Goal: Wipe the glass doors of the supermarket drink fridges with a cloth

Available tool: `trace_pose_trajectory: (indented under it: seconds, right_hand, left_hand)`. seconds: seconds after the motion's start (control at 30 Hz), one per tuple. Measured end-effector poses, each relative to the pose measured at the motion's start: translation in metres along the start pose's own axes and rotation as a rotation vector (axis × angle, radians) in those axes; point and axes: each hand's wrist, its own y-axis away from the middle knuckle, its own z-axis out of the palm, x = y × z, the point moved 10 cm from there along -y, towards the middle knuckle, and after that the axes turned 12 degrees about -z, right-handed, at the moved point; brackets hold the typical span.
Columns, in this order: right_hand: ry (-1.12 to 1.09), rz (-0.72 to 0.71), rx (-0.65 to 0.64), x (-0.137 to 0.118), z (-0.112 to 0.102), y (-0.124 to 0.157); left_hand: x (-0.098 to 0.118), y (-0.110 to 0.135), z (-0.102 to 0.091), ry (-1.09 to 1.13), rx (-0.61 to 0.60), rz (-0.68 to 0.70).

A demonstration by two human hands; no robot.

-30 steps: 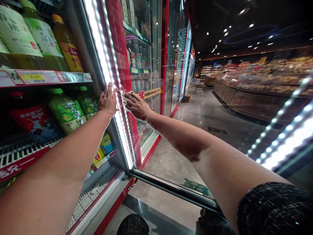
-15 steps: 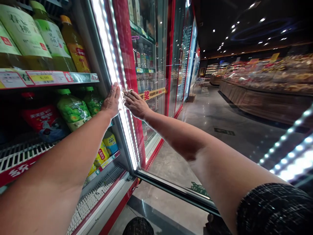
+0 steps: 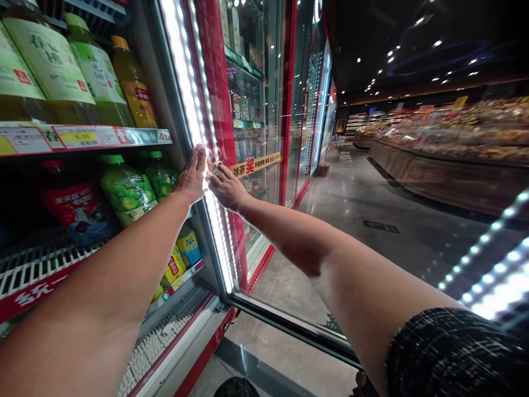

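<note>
Head view: the left hand (image 3: 192, 177) is seen just off the centre towards 10 o'clock, set against the bright light strip (image 3: 185, 77) by which the frame is crossed from 11 o'clock to 7; its visible fingers are extended and close together, with nothing seen to be clasped. Just beside it, at 3 o'clock from it, the right hand (image 3: 227, 187) is placed with its fingers stretched out rather than clenched. A whitish cloth (image 3: 214, 166) is mostly covered by these fingers, its edge being shown at the right hand's 10 o'clock, against the lit side of the glass door; whether it is also pinched by the thumb cannot be told. The door's lower rail (image 3: 295, 328) is found between 5 and 6 o'clock. Large bottles with pale labels (image 3: 55, 66) are ranged on a shelf at 10 o'clock, above a price strip (image 3: 85, 137); a green-capped bottle (image 3: 127, 190) is stood at 9 o'clock, and a black sleeve (image 3: 450, 353) is included at 4 o'clock. A display counter (image 3: 438, 176) is situated at 3 o'clock, well apart from both hands.
</note>
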Motion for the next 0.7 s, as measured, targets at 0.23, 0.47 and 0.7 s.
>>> trace_pose_trajectory:
  seconds: [0.23,0.47,0.7]
  right_hand:
    - [0.088,-0.117,-0.043,0.01,-0.028,0.007]
    - [0.049,-0.003,0.017,0.025,-0.041,0.007]
    - [0.051,-0.014,0.07,0.037,-0.068,0.028]
  left_hand:
    - [-0.002,-0.001,0.003,0.047,0.01,-0.013]
    - [-0.005,-0.002,0.011,0.035,-0.017,-0.089]
    - [0.002,0.005,0.005,0.093,-0.082,-0.155]
